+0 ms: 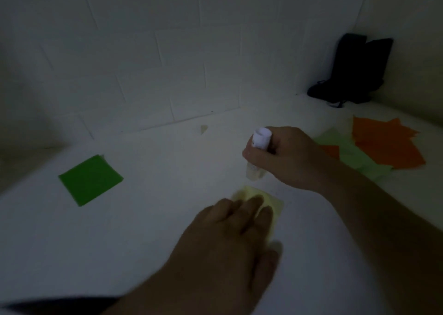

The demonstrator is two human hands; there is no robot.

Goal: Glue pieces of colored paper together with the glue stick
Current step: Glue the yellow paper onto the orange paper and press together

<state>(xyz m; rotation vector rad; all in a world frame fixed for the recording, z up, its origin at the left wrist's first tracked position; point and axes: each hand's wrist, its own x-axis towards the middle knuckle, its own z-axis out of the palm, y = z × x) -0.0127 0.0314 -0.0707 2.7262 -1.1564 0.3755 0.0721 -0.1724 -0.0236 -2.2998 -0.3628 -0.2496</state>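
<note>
My right hand (286,157) grips a white glue stick (258,152) upright, its lower end just above the far edge of a pale yellow paper piece (273,205) on the white surface. My left hand (230,240) lies flat on that yellow piece, with straight fingers pressing it down and covering most of it. A bright green paper square (90,179) lies apart to the left. Orange paper pieces (386,144) and light green paper pieces (352,154) lie in a loose pile behind my right wrist.
A dark bag-like object (354,71) stands in the far right corner against the tiled wall. A small pale paper scrap (203,129) lies near the back edge of the surface. The scene is dim and slightly blurred.
</note>
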